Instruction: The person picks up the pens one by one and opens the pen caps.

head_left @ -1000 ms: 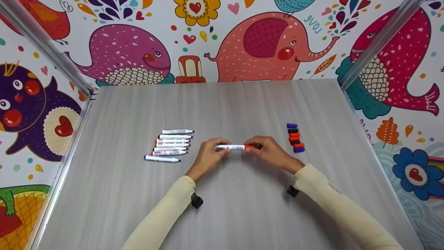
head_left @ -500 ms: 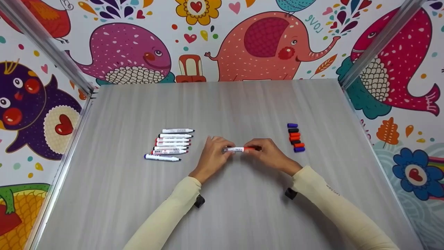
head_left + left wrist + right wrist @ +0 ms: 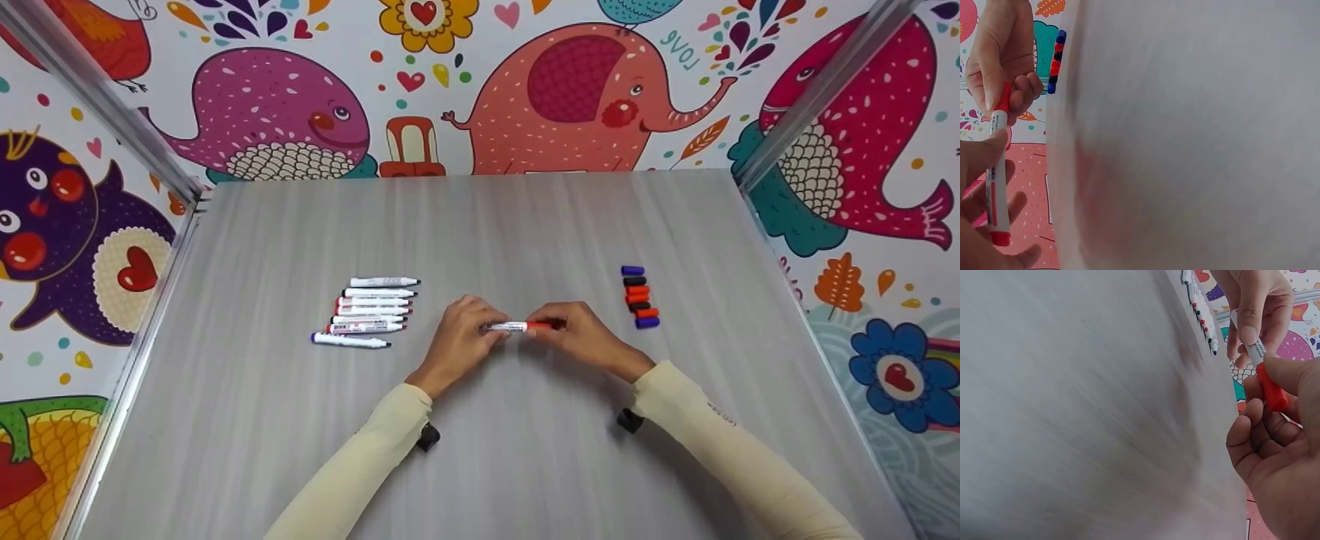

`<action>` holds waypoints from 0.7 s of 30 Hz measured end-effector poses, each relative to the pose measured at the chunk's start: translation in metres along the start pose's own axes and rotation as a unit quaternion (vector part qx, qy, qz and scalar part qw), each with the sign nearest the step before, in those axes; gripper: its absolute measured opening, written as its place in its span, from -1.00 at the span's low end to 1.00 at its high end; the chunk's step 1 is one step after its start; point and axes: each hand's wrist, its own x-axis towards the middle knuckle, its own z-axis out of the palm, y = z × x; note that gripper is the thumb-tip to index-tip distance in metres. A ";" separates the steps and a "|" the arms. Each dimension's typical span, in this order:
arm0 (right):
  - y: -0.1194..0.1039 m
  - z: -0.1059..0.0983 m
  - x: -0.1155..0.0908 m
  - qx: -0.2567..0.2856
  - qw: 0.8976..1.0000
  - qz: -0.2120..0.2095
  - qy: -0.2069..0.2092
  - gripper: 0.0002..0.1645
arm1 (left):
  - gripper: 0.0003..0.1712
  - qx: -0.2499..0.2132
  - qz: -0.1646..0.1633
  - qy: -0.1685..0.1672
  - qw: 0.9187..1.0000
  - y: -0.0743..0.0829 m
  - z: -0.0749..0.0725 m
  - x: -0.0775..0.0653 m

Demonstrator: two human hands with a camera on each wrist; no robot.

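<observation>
Between both hands is a white marker with a red cap on its right end. My left hand pinches the white barrel between thumb and fingers; the barrel's red end plug shows in the left wrist view. My right hand pinches the red cap with thumb and index finger, its other fingers curled below, as the right wrist view shows. The cap sits in line with the barrel, right against it. In the head view the two hands face each other over the middle of the table.
Several uncapped white markers lie in a stacked row to the left, tips pointing right. A column of loose caps in blue, black and red lies to the right. The grey table ends at a wall with printed cartoon animals.
Over the last second the left hand has shifted right along the marker towards the cap, and both hands have come slightly nearer the body. The rows of markers and caps have stayed put.
</observation>
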 end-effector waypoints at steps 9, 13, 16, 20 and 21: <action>-0.006 -0.001 -0.002 -0.030 0.997 -0.073 0.006 -0.82 | -0.86 0.020 0.008 -0.005 1.000 0.008 -0.004 0.002; -0.007 -0.001 -0.003 -0.046 0.995 -0.091 0.008 -0.81 | -0.89 0.035 0.007 -0.007 0.999 0.013 -0.005 0.003; -0.008 0.001 -0.003 -0.055 0.993 -0.100 0.013 -0.82 | -0.91 0.038 0.004 -0.008 0.999 0.016 -0.006 0.004; -0.009 0.003 -0.004 -0.055 0.993 -0.108 0.011 -0.83 | -0.93 0.022 -0.010 -0.017 1.000 0.017 -0.007 0.003; -0.009 0.003 -0.004 -0.057 0.992 -0.111 0.011 -0.83 | -0.93 0.020 -0.012 -0.020 1.000 0.017 -0.007 0.002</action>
